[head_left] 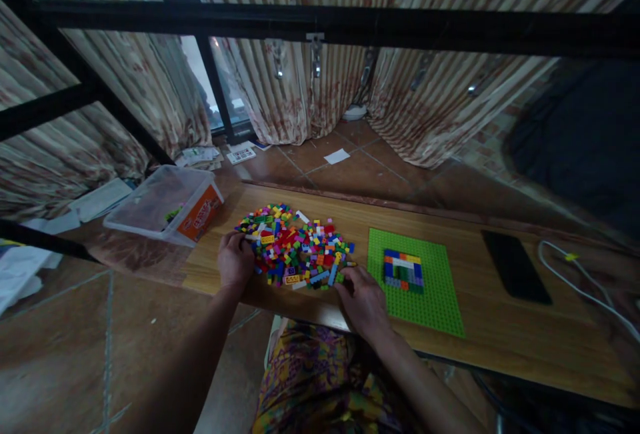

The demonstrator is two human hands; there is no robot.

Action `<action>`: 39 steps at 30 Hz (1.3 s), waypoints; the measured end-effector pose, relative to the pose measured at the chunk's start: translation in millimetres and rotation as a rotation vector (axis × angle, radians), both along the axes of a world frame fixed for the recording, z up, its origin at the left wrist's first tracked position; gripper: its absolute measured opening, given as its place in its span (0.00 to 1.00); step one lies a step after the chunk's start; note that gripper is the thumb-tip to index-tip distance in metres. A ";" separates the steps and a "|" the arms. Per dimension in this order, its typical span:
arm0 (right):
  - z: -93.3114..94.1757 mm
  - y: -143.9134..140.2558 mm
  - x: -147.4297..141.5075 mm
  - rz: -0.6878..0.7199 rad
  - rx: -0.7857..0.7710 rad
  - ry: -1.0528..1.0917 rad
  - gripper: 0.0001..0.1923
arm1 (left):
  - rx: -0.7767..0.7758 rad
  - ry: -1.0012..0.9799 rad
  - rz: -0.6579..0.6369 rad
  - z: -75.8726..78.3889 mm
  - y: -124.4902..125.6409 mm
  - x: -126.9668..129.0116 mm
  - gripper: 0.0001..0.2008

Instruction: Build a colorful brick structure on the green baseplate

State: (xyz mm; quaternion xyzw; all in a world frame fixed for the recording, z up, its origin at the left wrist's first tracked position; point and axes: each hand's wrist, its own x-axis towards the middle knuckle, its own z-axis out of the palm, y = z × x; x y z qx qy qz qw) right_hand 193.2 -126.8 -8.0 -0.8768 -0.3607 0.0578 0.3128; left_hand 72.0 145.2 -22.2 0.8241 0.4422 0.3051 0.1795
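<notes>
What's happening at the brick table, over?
Left hand at left edge of loose bricks. Right hand, right edge. Green baseplate beside right hand, bearing brick build. Nothing seen blocking either hand.

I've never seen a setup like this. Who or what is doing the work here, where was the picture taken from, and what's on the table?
There is no machine at work, just a person's two bare hands. The single picture comes from a camera worn on that person's head, looking forward and down.

On the wooden table lies a pile of small coloured bricks. The left hand is at its left edge, the right hand at its near right edge. Whether either holds a brick is too small to tell.

To the right, a square brick build sits on a green studded plate; beyond lies a dark flat object. A clear plastic box stands left of the pile.
</notes>
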 end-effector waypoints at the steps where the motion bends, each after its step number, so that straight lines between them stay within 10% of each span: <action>1: 0.0 0.0 0.0 0.003 0.000 0.003 0.08 | 0.005 0.004 0.002 0.0 0.2 0.0 0.12; 39: 0.4 19.1 -22.7 0.190 0.150 -0.138 0.10 | -0.027 -0.035 0.019 -0.3 -6.0 0.4 0.13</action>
